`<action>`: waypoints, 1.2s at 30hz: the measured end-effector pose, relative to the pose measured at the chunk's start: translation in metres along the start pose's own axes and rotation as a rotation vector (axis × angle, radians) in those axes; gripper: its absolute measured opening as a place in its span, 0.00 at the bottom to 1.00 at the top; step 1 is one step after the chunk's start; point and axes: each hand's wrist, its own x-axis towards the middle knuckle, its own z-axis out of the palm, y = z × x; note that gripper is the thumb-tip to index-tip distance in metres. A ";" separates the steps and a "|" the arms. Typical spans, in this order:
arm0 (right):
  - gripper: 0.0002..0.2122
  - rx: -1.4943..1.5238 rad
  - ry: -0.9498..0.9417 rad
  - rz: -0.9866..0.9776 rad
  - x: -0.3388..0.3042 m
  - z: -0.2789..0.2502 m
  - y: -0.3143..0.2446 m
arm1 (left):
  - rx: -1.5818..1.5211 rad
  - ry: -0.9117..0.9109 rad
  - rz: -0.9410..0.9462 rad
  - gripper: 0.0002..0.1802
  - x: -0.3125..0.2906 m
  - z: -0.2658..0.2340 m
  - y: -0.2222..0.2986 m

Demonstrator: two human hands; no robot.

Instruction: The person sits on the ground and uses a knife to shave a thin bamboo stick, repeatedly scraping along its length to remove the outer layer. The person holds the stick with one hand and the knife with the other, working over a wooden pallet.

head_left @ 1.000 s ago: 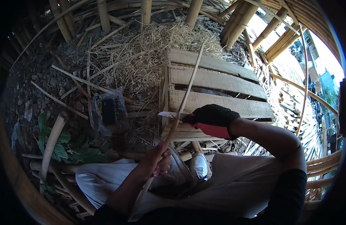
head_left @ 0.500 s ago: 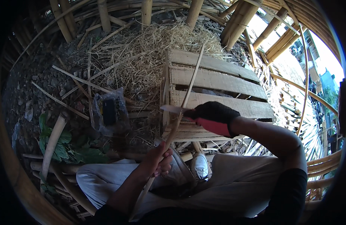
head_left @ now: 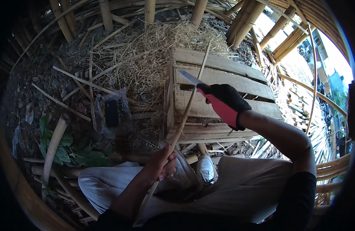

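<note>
A long, thin bamboo strip (head_left: 189, 103) runs slantwise from beside my lap up over a slatted wooden crate (head_left: 223, 82). My left hand (head_left: 164, 164), bare, is wrapped round its lower part, above my left leg. My right hand (head_left: 224, 103), in a black and pink glove, grips a knife (head_left: 189, 78) by its handle, which the fingers mostly hide. The pale blade points up and left and crosses the strip over the crate's top slats; whether it touches the strip I cannot tell.
Left of the crate lies a dark object in a clear plastic bag (head_left: 112, 112). Straw-like shavings (head_left: 146, 54) are heaped behind it. Bamboo posts (head_left: 245, 25) stand at the back. A cut bamboo pole (head_left: 56, 144) juts up at left beside green leaves (head_left: 63, 148). My white shoe (head_left: 205, 169) is below the crate.
My right hand has moved up and away along the strip with the knife, whose blade now tilts more upward. The left hand keeps its hold in the same place.
</note>
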 end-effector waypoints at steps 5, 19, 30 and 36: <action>0.25 0.085 -0.008 0.152 -0.020 -0.025 -0.042 | 0.029 0.009 0.013 0.32 -0.001 0.002 0.003; 0.24 0.219 0.052 0.070 -0.010 -0.006 -0.021 | 0.034 0.000 0.000 0.33 0.000 -0.001 0.001; 0.18 0.418 -0.493 0.477 -0.019 -0.024 -0.041 | 0.064 0.049 0.033 0.31 -0.003 0.001 0.001; 0.18 0.191 -0.022 0.202 -0.008 -0.043 -0.048 | -0.010 0.003 -0.001 0.32 -0.001 -0.003 -0.002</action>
